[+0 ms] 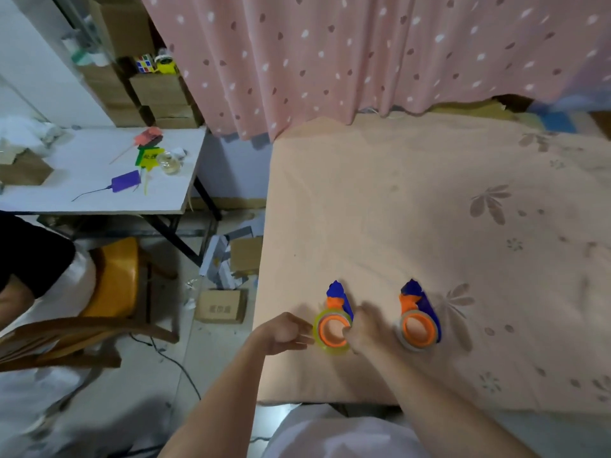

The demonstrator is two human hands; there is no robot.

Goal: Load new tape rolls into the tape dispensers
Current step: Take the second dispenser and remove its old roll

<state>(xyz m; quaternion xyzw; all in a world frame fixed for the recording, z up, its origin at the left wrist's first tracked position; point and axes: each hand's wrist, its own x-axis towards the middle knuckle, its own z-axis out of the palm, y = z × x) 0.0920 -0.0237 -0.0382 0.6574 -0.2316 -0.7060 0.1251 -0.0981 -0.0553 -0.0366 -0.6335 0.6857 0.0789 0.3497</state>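
Two blue and orange tape dispensers lie on the peach bedsheet (413, 200). The left dispenser (335, 299) carries a yellowish clear tape roll (319, 328) around its orange hub. The right dispenser (418, 304) holds a greyish roll (401, 335) on its orange hub. My left hand (286, 332) touches the left side of the yellowish roll with fingers curled. My right hand (367, 328) is blurred, lying between the two dispensers, its fingers at the right edge of the left roll. Whether either hand truly grips the roll is unclear.
Left of the bed stands a white folding table (99, 180) with small items and a purple tag. A seated person and an orange chair (115, 276) are at the left. Cardboard boxes (221, 305) and cables lie on the floor. A pink curtain (363, 54) hangs behind.
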